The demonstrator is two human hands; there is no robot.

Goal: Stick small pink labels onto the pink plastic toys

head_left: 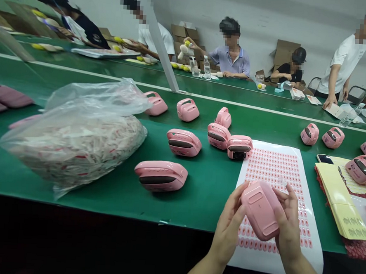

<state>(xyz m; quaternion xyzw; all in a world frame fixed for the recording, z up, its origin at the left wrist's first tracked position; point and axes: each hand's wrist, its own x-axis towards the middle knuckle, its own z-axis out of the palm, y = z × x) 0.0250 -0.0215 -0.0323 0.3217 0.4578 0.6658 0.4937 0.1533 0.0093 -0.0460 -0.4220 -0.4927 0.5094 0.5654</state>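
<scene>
Green belt workbench [198, 196] in front of me, a second green bench [112, 68] across from it, pale walls [255, 17] behind, flattened and open cardboard boxes [287, 52] along the wall. Five co-workers [230, 53] sit or stand at the far side, their hands on their own items, and none of them touch my bench.

The pink plastic handheld device [260, 210] is in my hands, just above a white sheet of small pink stickers [314, 252]. Left hand [227, 226] and right hand [287, 226] are both grasping it, fingers closed around its sides, back face up. Can't tell from here if it touches the sheet.

Count: one held, seven more loose on the bench left of the sheet, and at least five to the right, though that cluster is cut off at the frame edge, so the number may be low. One clear plastic bag [73, 147] of packed paper slips, one yellow folder [337, 196], one phone [324, 159], and two or three pink pads [8, 97] at far left.
</scene>
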